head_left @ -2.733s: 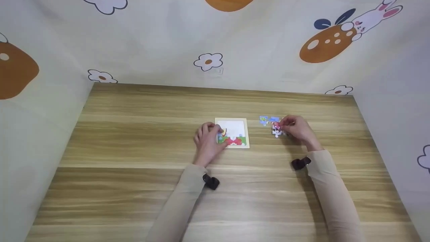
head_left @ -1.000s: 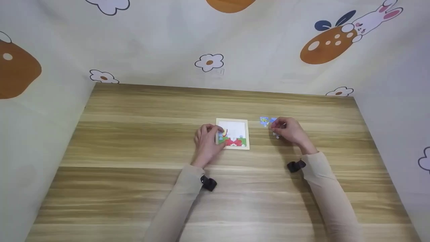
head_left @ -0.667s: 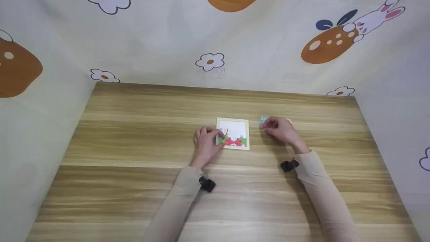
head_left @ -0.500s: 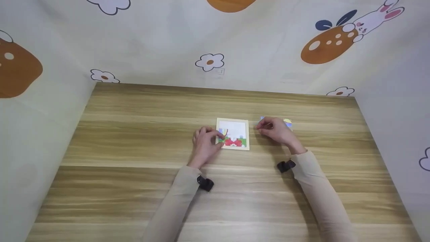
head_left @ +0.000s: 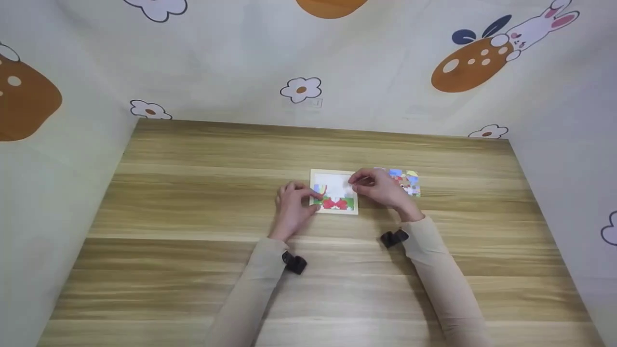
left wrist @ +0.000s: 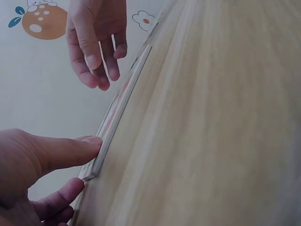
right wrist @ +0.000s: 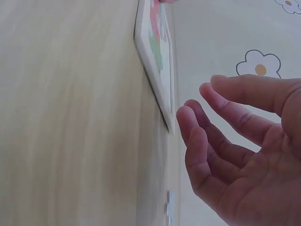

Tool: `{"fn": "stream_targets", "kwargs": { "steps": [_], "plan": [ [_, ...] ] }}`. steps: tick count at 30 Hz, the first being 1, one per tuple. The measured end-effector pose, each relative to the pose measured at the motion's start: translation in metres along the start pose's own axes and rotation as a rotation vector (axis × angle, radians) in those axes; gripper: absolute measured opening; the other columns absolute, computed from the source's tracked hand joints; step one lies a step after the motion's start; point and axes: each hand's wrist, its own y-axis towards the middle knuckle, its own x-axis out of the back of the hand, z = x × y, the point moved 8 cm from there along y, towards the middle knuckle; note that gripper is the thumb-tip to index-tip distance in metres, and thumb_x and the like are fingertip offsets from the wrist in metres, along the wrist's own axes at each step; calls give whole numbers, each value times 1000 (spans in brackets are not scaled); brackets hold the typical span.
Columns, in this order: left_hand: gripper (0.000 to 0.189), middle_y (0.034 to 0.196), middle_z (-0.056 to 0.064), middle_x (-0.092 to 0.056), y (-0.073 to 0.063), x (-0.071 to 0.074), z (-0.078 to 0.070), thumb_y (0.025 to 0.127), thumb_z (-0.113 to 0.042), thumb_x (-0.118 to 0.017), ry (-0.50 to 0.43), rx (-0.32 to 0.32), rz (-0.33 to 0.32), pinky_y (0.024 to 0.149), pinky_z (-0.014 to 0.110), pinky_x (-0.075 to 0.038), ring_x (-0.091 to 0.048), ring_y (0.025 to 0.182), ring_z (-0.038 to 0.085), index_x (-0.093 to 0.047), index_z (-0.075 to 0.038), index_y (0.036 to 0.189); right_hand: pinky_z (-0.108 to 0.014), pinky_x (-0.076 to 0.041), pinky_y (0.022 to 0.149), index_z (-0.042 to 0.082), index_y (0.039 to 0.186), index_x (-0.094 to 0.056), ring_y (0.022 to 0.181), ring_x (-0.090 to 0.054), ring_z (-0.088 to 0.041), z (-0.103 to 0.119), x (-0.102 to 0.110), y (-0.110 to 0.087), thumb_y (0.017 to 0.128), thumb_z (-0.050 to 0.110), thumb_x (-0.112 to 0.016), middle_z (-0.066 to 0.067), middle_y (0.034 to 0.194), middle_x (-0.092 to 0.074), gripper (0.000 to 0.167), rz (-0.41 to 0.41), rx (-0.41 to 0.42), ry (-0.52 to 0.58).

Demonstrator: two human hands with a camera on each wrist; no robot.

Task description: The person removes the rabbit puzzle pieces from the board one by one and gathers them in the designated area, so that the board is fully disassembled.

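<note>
Left grip (head_left: 294,207) first: thumb and fingers bent onto the left side of the frame (head_left: 356,206), pinching it there on the table (head_left: 193,202). And here's the right grip (head_left: 383,188), just above the frame's right edge, fingers loosely curved, thumb and forefinger near each other, nothing visible between them! The frame looks square, so no long axis to speak of; it lies left of that right grip, with the loose pieces (head_left: 409,185) just to its right, so the right is the nearer one to them. The count: two grips, one frame, two wrist cameras (head_left: 394,238). Red-and-green pieces (head_left: 335,204) line the frame's near side, too small to number; at least three loose ones show, and the right grip may hide more.
</note>
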Motion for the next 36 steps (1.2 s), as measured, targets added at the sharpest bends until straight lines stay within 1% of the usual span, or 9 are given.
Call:
{"fn": "stream_targets", "kwargs": {
  "steps": [6,12,15,18,23,29,31,33,36],
  "plan": [
    [17,116,7,-55,0,-1,2,77,-15,-81,-10,9,-5,104,48,-21,-37,118,32,-77,-18,93,-44,-47,90,-10,111,-63,103,-60,-37,1,-16,9,91,1,-61,-25,113,-62,23,53,-18,49],
    [17,116,6,-56,0,-3,3,75,-16,-82,-17,27,-5,106,46,-21,-38,119,30,-77,-18,90,-39,-49,89,-8,113,-63,102,-61,-33,5,-26,15,91,1,-60,-22,113,-63,24,86,-25,76],
    [17,114,5,-56,0,-3,3,74,-15,-82,-21,27,-3,105,46,-22,-38,118,30,-77,-18,90,-37,-48,88,-6,114,-64,99,-60,-29,6,-30,18,89,1,-61,-19,110,-64,26,92,-27,54],
    [17,113,5,-57,1,-3,3,74,-15,-83,-17,25,-2,105,46,-22,-39,118,29,-78,-18,90,-36,-47,88,-7,116,-62,97,-59,-28,8,-34,21,88,0,-62,-19,109,-63,29,102,-21,32],
    [17,114,4,-58,2,-3,3,73,-15,-83,-2,27,1,106,46,-22,-39,119,29,-78,-19,90,-30,-46,80,-8,118,-62,90,-56,-24,10,-40,25,87,-1,-64,-17,103,-63,32,115,-26,-10],
    [16,111,6,-59,1,0,0,74,-14,-83,11,-29,-24,100,47,-26,-41,113,30,-78,-17,88,-27,-42,71,-5,113,-66,80,-50,-17,13,-45,26,85,-1,-64,-9,91,-60,28,100,-24,-50],
    [15,110,7,-59,1,1,-1,73,-13,-83,14,-43,-32,98,47,-27,-41,111,31,-79,-16,88,-27,-41,71,-4,112,-66,79,-49,-17,14,-46,26,85,-1,-64,-8,91,-59,27,95,-19,-65],
    [16,110,7,-59,1,0,-1,73,-13,-83,14,-42,-33,99,47,-27,-41,111,31,-78,-16,88,-28,-41,72,-4,110,-64,81,-50,-18,15,-47,26,85,-2,-64,-9,92,-59,26,90,-6,-71],
    [16,111,7,-59,2,0,0,72,-13,-83,16,-32,-29,100,47,-26,-41,112,30,-78,-17,88,-28,-43,72,-3,109,-61,83,-52,-19,17,-49,27,85,-4,-63,-11,95,-59,24,88,6,-47]
  ]
}}
